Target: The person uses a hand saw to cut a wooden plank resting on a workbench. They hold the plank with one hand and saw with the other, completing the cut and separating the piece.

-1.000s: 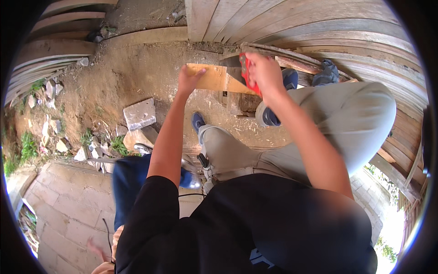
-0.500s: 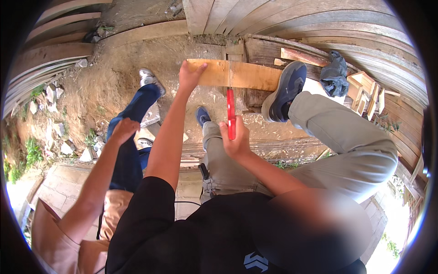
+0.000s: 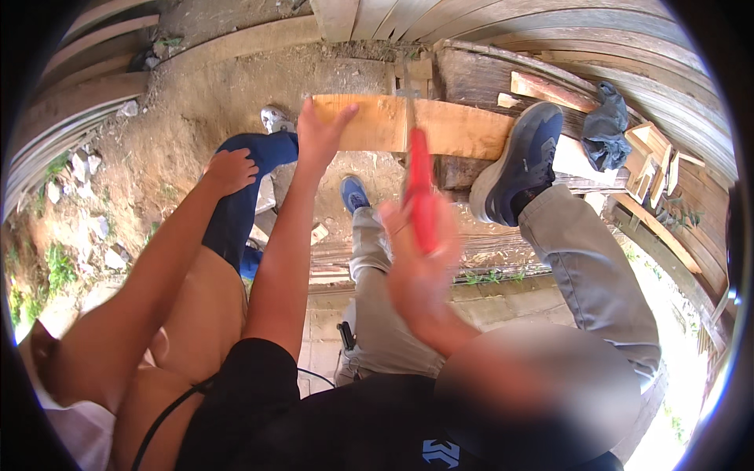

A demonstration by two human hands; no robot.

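A flat, light wooden board [image 3: 462, 128] lies crosswise in front of me, with a dark cut line across its middle. My left hand [image 3: 319, 135] is closed round its left end, thumb on top. On the right end rests my blue shoe [image 3: 525, 149]. My right hand [image 3: 428, 271], smeared by motion, grips the red handle of a hand saw [image 3: 420, 184]. The narrow blade reaches away from me at the cut; motion blurs part of it.
Close on my left sits another person, one hand [image 3: 232, 171] on a dark blue trouser knee. A grey plastic bag [image 3: 606, 125] and a small wooden frame [image 3: 650, 157] lie at the right. Stones and weeds [image 3: 59, 267] line the left; plank walls enclose the far side.
The saw and my right hand have moved toward me, and more blade shows. My view has shifted slightly. The other person has leaned in, their hand now resting on the knee.
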